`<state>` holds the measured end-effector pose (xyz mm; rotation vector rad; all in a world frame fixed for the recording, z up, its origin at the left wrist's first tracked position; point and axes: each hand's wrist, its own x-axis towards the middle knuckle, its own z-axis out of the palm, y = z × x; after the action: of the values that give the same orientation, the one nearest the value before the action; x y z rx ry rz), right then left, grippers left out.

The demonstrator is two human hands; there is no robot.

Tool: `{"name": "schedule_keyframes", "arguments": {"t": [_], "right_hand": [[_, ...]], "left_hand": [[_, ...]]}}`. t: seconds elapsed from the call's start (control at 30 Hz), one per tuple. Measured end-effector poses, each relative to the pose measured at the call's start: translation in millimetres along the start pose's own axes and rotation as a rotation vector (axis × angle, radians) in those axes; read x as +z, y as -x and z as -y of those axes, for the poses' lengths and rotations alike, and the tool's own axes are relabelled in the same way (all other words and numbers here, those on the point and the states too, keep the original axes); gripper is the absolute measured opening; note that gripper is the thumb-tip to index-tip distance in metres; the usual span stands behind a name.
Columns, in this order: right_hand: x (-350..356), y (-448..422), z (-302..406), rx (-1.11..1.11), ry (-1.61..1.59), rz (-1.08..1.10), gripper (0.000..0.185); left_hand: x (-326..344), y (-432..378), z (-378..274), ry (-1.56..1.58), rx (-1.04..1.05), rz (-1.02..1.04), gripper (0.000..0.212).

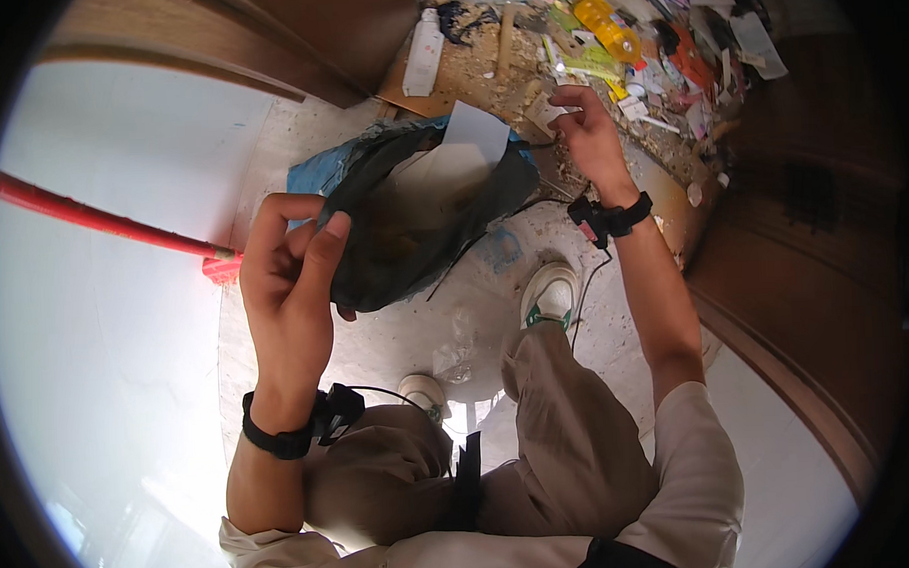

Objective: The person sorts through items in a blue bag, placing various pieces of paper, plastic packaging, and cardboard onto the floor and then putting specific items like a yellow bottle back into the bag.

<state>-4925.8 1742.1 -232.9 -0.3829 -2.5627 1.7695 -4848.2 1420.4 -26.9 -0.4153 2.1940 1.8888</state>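
Observation:
My left hand [296, 271] pinches the rim of a dark plastic bag [379, 268] between thumb and fingers. The bag gapes wide, with blue material [311, 169] along its far side. White sheets [476, 137] that look like paper or card stick up from its mouth; what lies deeper is dim. To the right of the bag, my right hand [588, 133] is over the near edge of a heap of litter, fingers bent. A small pale card [542, 112] with writing lies by its fingertips; whether they touch it I cannot tell.
Mixed rubbish [665, 66] covers a brown board at the upper right, with a yellow plastic bottle [607, 27] and a white bottle [424, 52] on it. A red-handled tool [114, 217] leans at the left. Brown wooden furniture [806, 249] stands at the right. Clear plastic [453, 352] lies near my feet.

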Motion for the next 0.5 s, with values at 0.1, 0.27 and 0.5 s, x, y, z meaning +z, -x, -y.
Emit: {"name": "schedule_keyframes", "arguments": {"t": [0.1,0.27,0.5], "right_hand": [[3.9,-59.4,-0.2,0.018,0.349,0.165,0.031],[61.1,-129.6,40.0,0.084,0.965,0.102,0.048],[32.5,-176.1,-9.8,0.319,0.314,0.204,0.039]], "left_hand": [[-10.1,-0.9,-8.8,0.028,0.013,-0.061,0.008],[-20.2,-7.6,-22.0,0.053,-0.001,-0.207,0.006],[-17.2,-31.4,-23.5,-0.098,0.122,-0.256,0.01]]}}
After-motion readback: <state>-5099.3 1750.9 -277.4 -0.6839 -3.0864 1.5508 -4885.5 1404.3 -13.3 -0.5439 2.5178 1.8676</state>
